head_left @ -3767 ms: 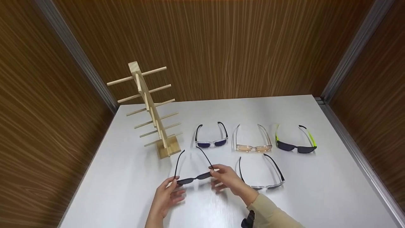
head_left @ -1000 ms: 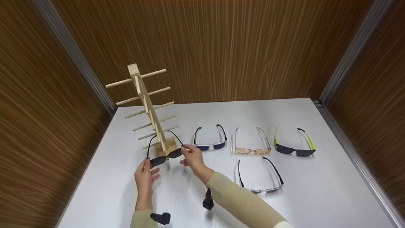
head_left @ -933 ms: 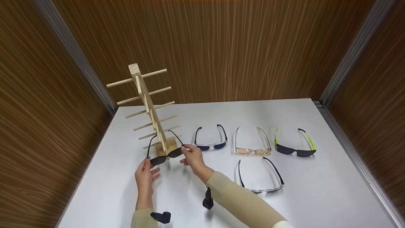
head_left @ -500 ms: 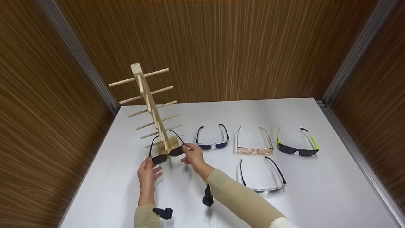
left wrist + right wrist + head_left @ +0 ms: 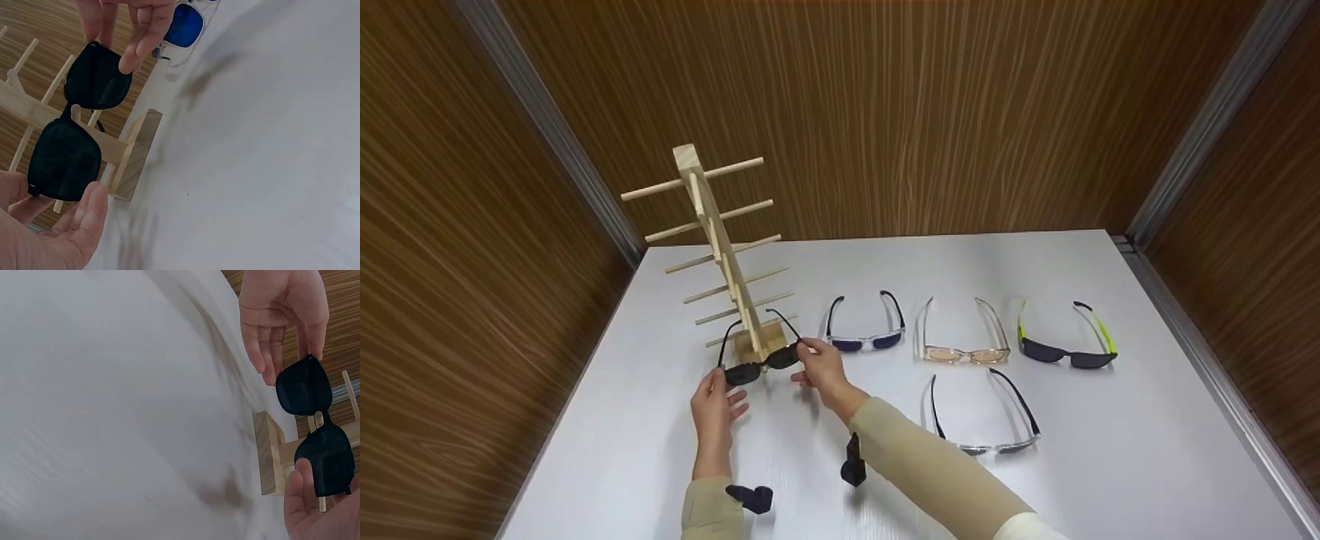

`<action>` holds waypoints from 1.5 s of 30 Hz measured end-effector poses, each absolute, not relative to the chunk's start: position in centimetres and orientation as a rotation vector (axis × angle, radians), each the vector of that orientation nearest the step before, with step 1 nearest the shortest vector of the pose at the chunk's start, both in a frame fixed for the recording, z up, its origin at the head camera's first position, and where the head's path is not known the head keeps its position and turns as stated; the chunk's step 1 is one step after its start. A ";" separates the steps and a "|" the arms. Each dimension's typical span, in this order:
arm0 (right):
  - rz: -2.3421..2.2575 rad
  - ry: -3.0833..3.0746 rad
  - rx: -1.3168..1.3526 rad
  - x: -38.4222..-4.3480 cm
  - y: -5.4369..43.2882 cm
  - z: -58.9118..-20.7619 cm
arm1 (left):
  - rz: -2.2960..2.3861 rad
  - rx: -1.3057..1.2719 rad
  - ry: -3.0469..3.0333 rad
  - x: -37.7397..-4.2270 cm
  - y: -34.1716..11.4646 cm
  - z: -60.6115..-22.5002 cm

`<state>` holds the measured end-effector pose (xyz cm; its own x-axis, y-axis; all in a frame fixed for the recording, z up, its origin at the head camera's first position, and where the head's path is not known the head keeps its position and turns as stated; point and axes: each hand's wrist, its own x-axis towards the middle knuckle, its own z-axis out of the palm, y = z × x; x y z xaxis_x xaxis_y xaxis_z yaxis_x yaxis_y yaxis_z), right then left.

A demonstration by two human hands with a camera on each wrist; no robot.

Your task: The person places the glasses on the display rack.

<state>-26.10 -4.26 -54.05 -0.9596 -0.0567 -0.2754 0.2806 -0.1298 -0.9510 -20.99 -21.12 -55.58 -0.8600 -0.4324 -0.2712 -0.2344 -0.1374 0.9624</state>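
Note:
Black sunglasses (image 5: 744,373) with dark lenses and open temples are held at the front of a wooden peg stand (image 5: 722,251), around its lowest part. My left hand (image 5: 711,412) pinches their left end between thumb and fingers. At the other end, my right hand (image 5: 825,373) pinches the frame near the hinge. In the left wrist view, the bridge of the sunglasses (image 5: 64,157) lies right at the rounded end of a short peg (image 5: 76,113). The right wrist view shows the same peg (image 5: 319,418) at the bridge. Both temples reach back on either side of the post.
On the white table (image 5: 622,450), to the right, lie blue-lens glasses (image 5: 885,341), peach-tinted glasses (image 5: 960,355) and sunglasses with neon-yellow temples (image 5: 1069,355). Clear-front glasses with black temples (image 5: 1024,409) lie nearer. Wood-grain panels (image 5: 922,112) enclose the back and sides.
Both hands have carried the black sunglasses left and away from me, from over the table to the stand's lower front. During the last second they have barely moved, with the lenses tilting slightly.

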 end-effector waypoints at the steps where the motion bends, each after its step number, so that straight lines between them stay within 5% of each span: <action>1: -2.186 1.908 0.258 -26.1 -4.3 -54.0 | -2.137 0.767 -1.964 -21.0 -21.1 -55.6; 45: -2.140 1.826 0.294 -23.6 -1.2 -55.8 | -2.243 0.800 -1.873 -18.1 -20.7 -56.4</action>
<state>-23.61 -1.17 -55.79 -0.9305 -0.1019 -0.3519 0.3636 -0.1382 -0.9212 -18.07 -20.73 -56.36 -0.8546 -0.4082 -0.3208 -0.2428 -0.2318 0.9420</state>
